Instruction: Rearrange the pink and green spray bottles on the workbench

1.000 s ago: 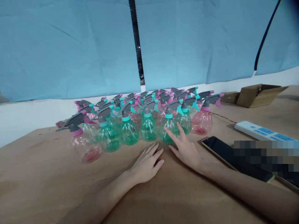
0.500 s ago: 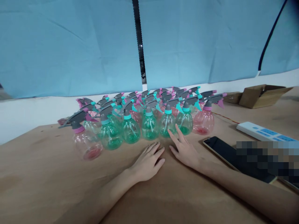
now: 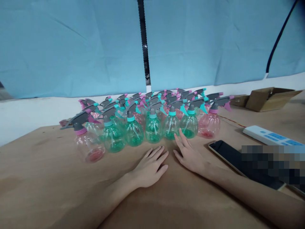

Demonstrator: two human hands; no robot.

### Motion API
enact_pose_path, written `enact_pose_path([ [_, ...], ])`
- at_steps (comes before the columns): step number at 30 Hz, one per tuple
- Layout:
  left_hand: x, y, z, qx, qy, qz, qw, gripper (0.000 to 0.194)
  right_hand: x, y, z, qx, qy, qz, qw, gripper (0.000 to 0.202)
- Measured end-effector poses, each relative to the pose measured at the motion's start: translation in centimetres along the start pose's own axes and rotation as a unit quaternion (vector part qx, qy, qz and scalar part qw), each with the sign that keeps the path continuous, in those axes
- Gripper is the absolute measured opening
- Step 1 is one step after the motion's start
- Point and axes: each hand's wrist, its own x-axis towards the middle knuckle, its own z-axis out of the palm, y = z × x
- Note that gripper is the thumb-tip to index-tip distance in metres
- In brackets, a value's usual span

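My left hand [image 3: 150, 168] lies flat on the wooden table [image 3: 43, 190], fingers spread, holding nothing. To its right, my right hand [image 3: 190, 156] rests with fingers apart, its fingertips close to a green spray bottle [image 3: 170, 128]; whether they touch it I cannot tell. Several spray bottles with grey trigger heads stand upright in rows behind both hands. In the front row a pink spray bottle [image 3: 88, 148] marks the left end and another pink spray bottle [image 3: 209, 125] the right end, with green ones between. Bottles farther back are partly hidden.
Right of my right hand lies a black phone [image 3: 245, 165], beside a pixelated patch. Behind it is a white power strip [image 3: 259, 135] with a thin cable. An open cardboard box [image 3: 264, 101] sits at the back right. A blue cloth [image 3: 95, 47] hangs behind the table.
My left fingers have spread slightly, and my right hand has shifted a little, its fingers moving slightly closer together. The view has moved slightly; the bottles stand as before.
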Motion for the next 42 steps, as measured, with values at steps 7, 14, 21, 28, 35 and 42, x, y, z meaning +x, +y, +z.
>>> enact_pose_path([
  [7,-1.3,-0.8,-0.2,-0.003,-0.013,0.024,1.0,0.054,-1.1,-1.2,0.5,0.013,-0.005,-0.033,0.999,0.065],
  [14,-2.4,-1.2,-0.8,-0.012,-0.02,0.01,1.0,0.056,-1.1,-2.5,-1.5,0.014,-0.139,-0.129,0.982,0.047],
  [21,-2.5,-1.4,-1.6,-0.024,0.011,0.017,1.0,0.045,-1.0,-2.0,-1.6,0.03,-0.138,-0.143,0.98,0.046],
  [28,-2.5,-1.4,-1.3,-0.023,0.021,0.016,0.999,0.044,-0.8,-1.7,-1.4,0.038,-0.135,-0.158,0.977,0.045],
  [35,-2.3,-1.5,-1.3,-0.013,0.029,0.023,0.999,0.043,-0.8,-1.7,-1.6,0.027,-0.136,-0.162,0.977,0.045],
  [42,-2.4,-1.4,-1.3,-0.007,0.025,0.021,0.999,0.043,-0.8,-1.8,-1.6,0.029,-0.131,-0.164,0.977,0.045],
])
